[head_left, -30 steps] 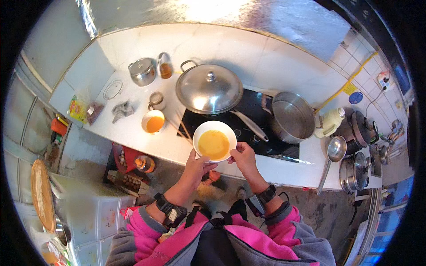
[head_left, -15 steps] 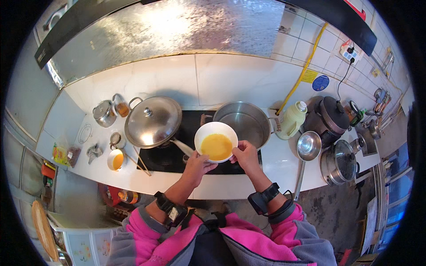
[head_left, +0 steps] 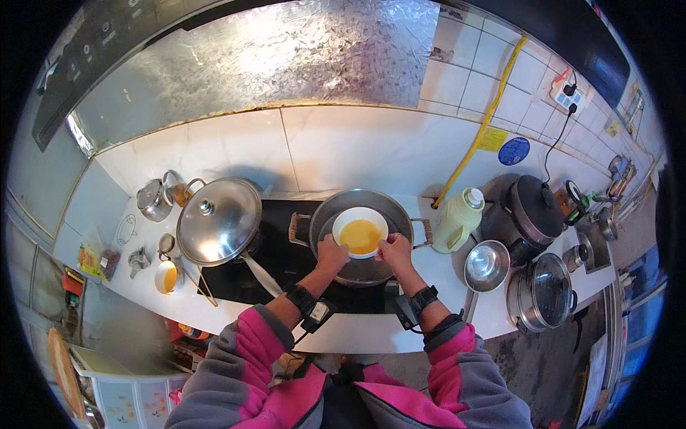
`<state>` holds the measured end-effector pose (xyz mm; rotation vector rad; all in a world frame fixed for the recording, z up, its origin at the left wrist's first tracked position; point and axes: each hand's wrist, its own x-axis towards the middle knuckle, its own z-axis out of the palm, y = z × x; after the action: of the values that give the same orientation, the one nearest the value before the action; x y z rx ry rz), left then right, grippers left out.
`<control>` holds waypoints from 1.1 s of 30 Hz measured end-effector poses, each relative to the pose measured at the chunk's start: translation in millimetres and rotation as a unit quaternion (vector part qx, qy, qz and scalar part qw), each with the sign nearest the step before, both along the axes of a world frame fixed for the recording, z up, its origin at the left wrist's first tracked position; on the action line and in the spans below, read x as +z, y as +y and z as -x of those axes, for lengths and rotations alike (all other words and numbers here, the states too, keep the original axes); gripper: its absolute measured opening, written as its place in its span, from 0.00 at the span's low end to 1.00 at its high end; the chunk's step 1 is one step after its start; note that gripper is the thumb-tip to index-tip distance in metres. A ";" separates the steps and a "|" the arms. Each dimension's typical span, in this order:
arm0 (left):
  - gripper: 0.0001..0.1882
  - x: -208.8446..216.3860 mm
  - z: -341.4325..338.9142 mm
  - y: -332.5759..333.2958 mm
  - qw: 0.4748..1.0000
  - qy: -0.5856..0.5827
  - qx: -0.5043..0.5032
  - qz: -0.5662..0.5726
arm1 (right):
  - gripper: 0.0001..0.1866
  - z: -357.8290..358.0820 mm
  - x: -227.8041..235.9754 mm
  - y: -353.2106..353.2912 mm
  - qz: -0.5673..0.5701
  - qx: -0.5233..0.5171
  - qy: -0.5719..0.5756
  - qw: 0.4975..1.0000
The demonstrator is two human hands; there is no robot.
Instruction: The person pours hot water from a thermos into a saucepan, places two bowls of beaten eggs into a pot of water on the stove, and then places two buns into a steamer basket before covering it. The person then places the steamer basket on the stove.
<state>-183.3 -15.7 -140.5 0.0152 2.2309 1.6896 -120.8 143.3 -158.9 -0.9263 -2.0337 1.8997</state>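
Observation:
Both my hands grip the rim of a white bowl (head_left: 344, 218) with yellow liquid, like beaten egg, in its bottom. My left hand (head_left: 331, 256) pinches its lower left side and my right hand (head_left: 395, 253) its lower right. The bowl is over or inside a wide steel pot (head_left: 359, 279) with two side handles; whether it touches the pot's bottom I cannot tell. The pot stands on a black cooktop (head_left: 286, 209). Left of it is a wok with a domed steel lid (head_left: 221, 227) and a long handle pointing toward me.
On the right stand a pale green thermos (head_left: 457, 225), a steel ladle (head_left: 487, 266), a dark electric cooker (head_left: 534, 214) and a lidded steamer pot (head_left: 547, 289). At left are a cup of orange liquid (head_left: 166, 277), chopsticks (head_left: 205, 287) and small steel pots (head_left: 154, 200).
Both hands have carried the bowl forward, away from me, from the pot's near edge to over the pot's middle. My view has shifted too.

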 end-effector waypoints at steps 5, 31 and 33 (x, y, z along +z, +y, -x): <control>0.19 -34.6 25.6 18.1 0.991 0.047 -0.023 0.123 | 0.09 24.8 -30.3 19.6 -0.024 0.027 -0.053 0.998; 0.19 -99.1 70.0 42.2 0.961 0.151 -0.030 0.228 | 0.09 72.9 -74.2 39.2 -0.187 0.066 -0.083 0.977; 0.19 -96.3 71.4 42.5 0.957 0.152 -0.032 0.245 | 0.09 72.9 -75.2 37.8 -0.122 0.056 -0.055 0.989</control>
<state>-254.8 26.7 -236.9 0.2383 2.7880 1.1201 -193.7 181.1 -234.1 -0.8876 -2.3642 1.6330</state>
